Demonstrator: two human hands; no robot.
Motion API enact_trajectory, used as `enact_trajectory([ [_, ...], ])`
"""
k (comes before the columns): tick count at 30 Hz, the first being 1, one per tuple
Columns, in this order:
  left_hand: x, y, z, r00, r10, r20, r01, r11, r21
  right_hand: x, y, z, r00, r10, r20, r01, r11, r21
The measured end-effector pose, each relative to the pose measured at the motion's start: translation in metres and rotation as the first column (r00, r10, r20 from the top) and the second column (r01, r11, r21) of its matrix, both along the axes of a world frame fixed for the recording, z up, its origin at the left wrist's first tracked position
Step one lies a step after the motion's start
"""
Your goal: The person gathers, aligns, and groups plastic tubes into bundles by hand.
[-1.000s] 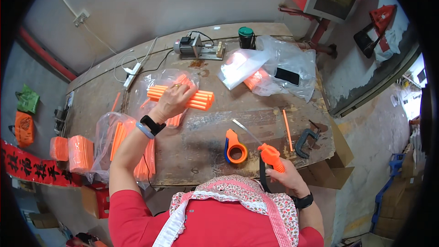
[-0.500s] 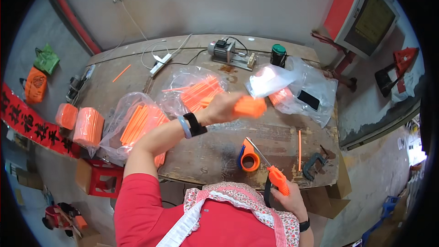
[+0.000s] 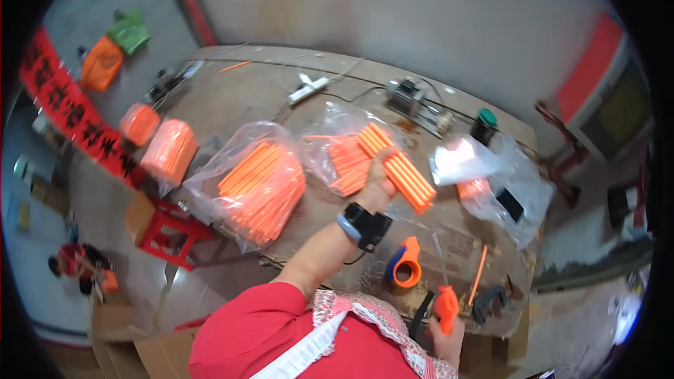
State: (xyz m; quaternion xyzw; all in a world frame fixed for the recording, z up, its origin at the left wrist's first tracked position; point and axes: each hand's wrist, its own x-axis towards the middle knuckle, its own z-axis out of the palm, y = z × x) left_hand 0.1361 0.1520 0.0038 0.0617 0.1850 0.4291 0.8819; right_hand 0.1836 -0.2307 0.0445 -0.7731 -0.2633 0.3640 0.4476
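Left hand point(image 3: 380, 181): closed around a bunch of orange sticks point(image 3: 397, 166), up over the surface point(image 3: 281, 98).
Right hand point(image 3: 447, 337): gripping an orange-handled tool point(image 3: 445, 303) by the near edge.

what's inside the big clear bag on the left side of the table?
The big clear bag holds a thick stack of orange sticks lying parallel, seen through the plastic. What lies beneath the stack is covered. The left hand holds a separate row of orange sticks outside it.
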Motion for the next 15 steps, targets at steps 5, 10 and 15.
enact_trajectory([
  [5,-0.008,-0.008,0.011,0.999,0.037,0.022,-0.037,0.999,-0.013,0.001,0.009,-0.003,1.000,-0.001,0.013,0.001,0.999,0.039],
  [10,-0.005,-0.008,0.015,0.997,0.055,0.054,-0.054,0.998,-0.019,0.006,0.013,0.000,1.000,-0.008,0.001,0.008,0.998,0.069],
  [15,0.002,-0.023,0.027,0.956,0.145,-0.256,0.027,0.824,0.565,0.018,-0.002,-0.017,0.997,0.076,-0.017,-0.075,0.997,0.029],
])
